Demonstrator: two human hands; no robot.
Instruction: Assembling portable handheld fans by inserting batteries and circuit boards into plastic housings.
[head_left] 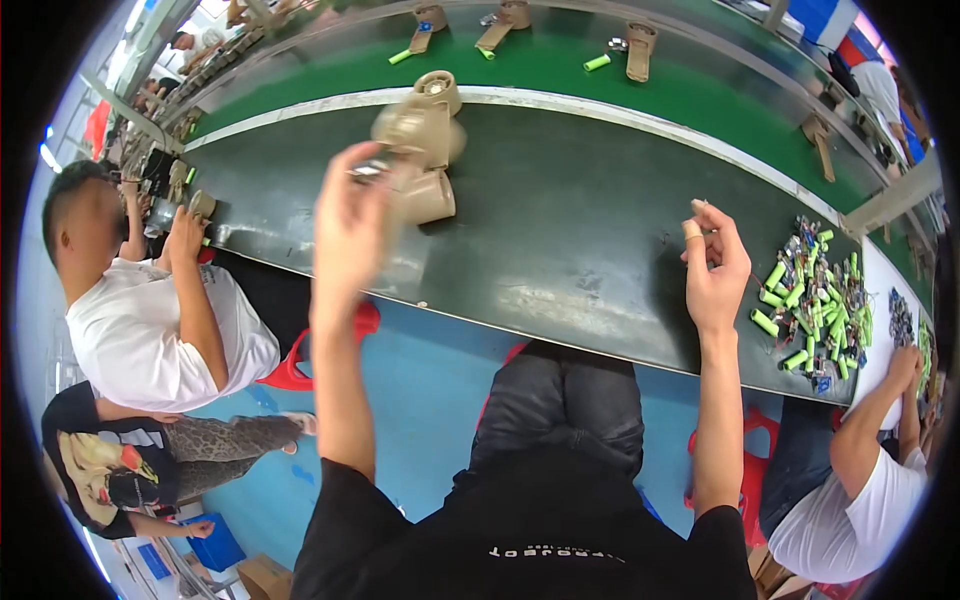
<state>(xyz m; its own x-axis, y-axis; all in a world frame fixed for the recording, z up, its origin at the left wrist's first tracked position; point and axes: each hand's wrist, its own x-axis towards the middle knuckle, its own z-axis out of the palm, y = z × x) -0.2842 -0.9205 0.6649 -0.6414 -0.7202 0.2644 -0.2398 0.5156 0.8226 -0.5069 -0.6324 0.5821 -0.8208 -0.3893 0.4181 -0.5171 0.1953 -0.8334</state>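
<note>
My left hand (352,225) is blurred, its fingers closed at the edge of a smeared beige plastic housing (408,125). A small shiny metallic piece (371,170) shows at those fingertips; how it is attached cannot be made out. Right beside them, a beige housing with a round end (437,88) and another beige cylindrical housing (428,197) rest on the dark bench (560,220). Over the bench's right part, my right hand (718,265) is loosely curled with thumb and fingers apart and nothing visible in it. Pale covers sit on some of its fingertips.
A heap of green cylindrical cells with wired parts (815,300) lies at the bench's right end. Beyond a pale rail, a green belt (540,75) carries beige housings (640,52) and cells. People sit at left (170,330) and right (850,510); another stands at lower left.
</note>
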